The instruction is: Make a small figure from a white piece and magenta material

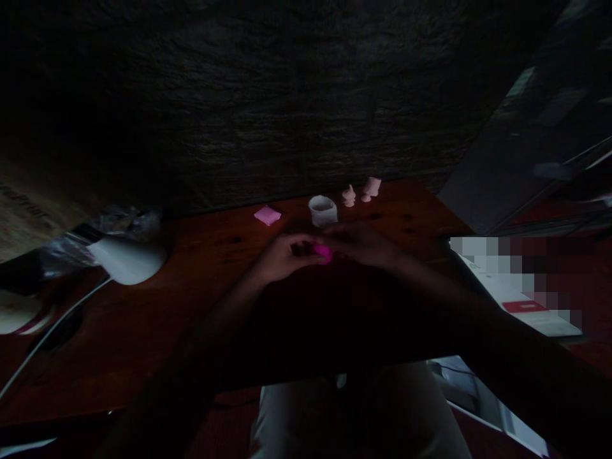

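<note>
A small bright pink lump of what looks like modelling clay [323,253] is between my two hands above the wooden table. My left hand [285,256] pinches it from the left, with thumb and fingers curled around its side. From the right, my right hand [364,245] has its fingers closed in on the same lump; shadow hides part of them. Just beyond my hands stands a whitish cup-shaped piece [323,211]. To its right are a small pale pink pointed figure [349,196] and a pale pink lamp-shaped piece [371,189]. A flat pink cushion-shaped piece [268,215] lies to the left.
The wooden table [210,274] ends at a dark textured wall [268,115]. At the left, a white cone-shaped object [131,260] with a cable lies near crumpled clear plastic [129,220] and a cardboard box [29,197]. A white printed package [540,312] is at the right. The light is dim.
</note>
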The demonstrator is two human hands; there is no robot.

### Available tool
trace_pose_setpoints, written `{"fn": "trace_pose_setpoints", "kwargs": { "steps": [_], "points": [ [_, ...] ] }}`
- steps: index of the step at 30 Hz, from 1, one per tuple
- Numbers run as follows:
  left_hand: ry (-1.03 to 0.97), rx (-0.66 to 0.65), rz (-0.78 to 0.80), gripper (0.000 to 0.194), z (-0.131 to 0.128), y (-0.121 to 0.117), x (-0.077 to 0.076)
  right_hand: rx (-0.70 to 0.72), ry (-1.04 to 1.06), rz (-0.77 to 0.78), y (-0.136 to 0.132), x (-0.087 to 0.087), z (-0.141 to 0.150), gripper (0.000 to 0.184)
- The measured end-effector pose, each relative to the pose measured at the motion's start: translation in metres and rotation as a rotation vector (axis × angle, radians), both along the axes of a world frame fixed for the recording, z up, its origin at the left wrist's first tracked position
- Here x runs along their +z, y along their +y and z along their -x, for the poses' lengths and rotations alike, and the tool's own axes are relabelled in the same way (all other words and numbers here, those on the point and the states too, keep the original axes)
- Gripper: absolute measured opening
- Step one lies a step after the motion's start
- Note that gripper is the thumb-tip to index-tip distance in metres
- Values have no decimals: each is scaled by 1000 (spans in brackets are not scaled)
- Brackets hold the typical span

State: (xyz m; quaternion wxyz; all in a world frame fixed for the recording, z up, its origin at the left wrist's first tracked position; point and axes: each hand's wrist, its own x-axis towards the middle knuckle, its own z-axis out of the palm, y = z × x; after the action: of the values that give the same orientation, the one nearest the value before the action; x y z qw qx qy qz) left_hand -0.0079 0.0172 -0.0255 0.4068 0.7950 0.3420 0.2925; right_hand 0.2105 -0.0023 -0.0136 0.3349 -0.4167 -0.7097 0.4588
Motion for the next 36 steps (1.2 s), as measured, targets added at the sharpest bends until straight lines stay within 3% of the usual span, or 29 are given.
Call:
{"fn": "trace_pose_setpoints", "kwargs": {
  "steps": [7,11,16,22,28,32,36],
  "points": [
    [30,72,-37,28,-3,-2,-1,-5,33,-45,2,-10,3,34],
    [38,113,-31,31,-5,-3,-3,35,-9,-73,0,-4,0,35],
    [62,154,-65,32,-8,-5,-5,-48,-14,-136,-3,3,-3,34],
    [93,210,-132,33,-7,-7,-6,-37,-87,-158,-4,-1,0,13],
    [28,123,-104,43,-6,-4,-7,-58,-188,-249,-4,-1,-3,28],
    [-50,58,-9,53,-7,-5,-4,-51,-293,-338,-8,2,-1,20],
    [-25,31,-84,41,-4,-6,-1,-58,-323,-396,-13,7,0,19]
  ]
}}
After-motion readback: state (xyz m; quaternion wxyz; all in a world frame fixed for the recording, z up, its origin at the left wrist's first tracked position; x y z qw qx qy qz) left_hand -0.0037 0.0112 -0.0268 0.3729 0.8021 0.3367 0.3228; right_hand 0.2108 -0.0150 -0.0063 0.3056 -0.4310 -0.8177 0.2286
